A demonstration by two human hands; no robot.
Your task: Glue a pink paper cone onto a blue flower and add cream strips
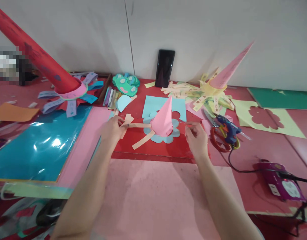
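A pink paper cone [162,120] stands on a light blue flower-shaped paper [165,138], over a red sheet [153,150]. Two cream paper strips [143,140] reach out leftward from the cone's base. At the left, my left hand [112,130] is closed with its fingertips on cream strips [128,119], one of them running to the cone. On the other side of the flower, my right hand [197,137] has thumb and finger pinched together; what they hold, if anything, is too small to make out. A light blue sheet [148,104] with a cut-out lies behind the cone.
Scissors [219,141] and a blue glue gun [228,128] lie right, its cord near a purple power box [280,181]. Decorated cones, one red [48,63] and one pink [229,68], stand either side. A phone [165,68] leans on the wall.
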